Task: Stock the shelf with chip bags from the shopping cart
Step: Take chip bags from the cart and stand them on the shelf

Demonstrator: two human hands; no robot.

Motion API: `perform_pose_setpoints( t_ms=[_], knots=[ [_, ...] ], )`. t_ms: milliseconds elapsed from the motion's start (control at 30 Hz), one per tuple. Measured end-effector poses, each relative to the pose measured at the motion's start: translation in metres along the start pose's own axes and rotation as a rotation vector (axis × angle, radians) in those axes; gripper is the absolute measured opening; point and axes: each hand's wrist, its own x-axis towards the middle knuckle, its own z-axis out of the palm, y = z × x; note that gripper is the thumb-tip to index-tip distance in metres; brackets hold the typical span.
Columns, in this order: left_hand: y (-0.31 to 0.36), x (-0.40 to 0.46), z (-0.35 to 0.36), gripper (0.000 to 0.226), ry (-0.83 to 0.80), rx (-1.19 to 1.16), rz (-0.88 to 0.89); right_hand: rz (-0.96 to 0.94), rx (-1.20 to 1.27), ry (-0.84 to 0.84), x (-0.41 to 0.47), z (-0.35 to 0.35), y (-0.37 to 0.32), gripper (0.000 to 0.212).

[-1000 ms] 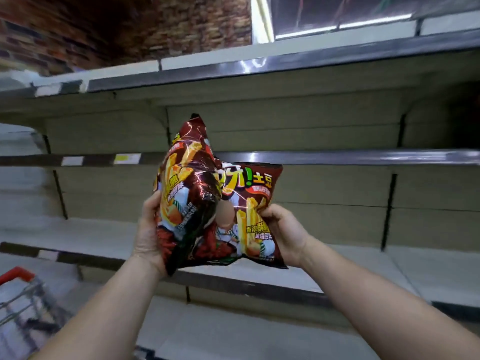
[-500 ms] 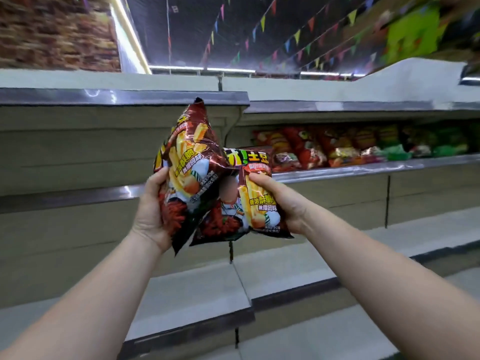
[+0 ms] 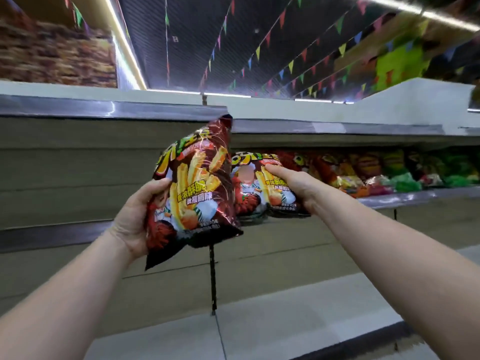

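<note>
My left hand grips a dark red chip bag with yellow fry pictures, held upright in front of the shelving. My right hand grips a second bag of the same kind, further out, at the left end of the stocked shelf. Its bottom edge is about level with that shelf's front lip. The shopping cart is out of view.
A row of red, orange and green chip bags fills the shelf to the right. The shelf section to the left holds nothing I can see. A lower white shelf board runs below. Pennant strings hang from the dark ceiling.
The view has swung right, away from the cart, and up. Both hands carried the bags toward the stocked shelf. The two bags have separated, the right one reaching further out.
</note>
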Motion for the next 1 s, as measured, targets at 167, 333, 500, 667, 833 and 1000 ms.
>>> perform_pose_setpoints(
  t_ms=[167, 333, 500, 667, 833, 1000],
  knots=[
    [-0.003, 0.024, -0.022, 0.064, 0.21, 0.119, 0.032, 0.041, -0.119, -0.077, 0.059, 0.005, 0.005, 0.027],
    [-0.002, 0.041, -0.029, 0.067, 0.279, 0.165, 0.063, 0.026, -0.172, -0.112, 0.111, 0.011, 0.011, 0.033],
    [-0.007, 0.053, -0.023, 0.066, 0.327, 0.186, 0.091, -0.016, -0.286, -0.062, 0.155, 0.015, 0.018, 0.038],
    [-0.013, 0.059, -0.029, 0.069, 0.385, 0.201, 0.079, -0.091, -0.491, 0.023, 0.188, 0.025, 0.031, 0.048],
    [-0.016, 0.064, -0.028, 0.068, 0.399, 0.236, 0.047, -0.104, -0.563, -0.03, 0.205, 0.029, 0.037, 0.051],
    [-0.016, 0.065, -0.027, 0.069, 0.427, 0.261, 0.015, -0.097, -0.531, -0.082, 0.21, 0.027, 0.037, 0.06]
  ],
)
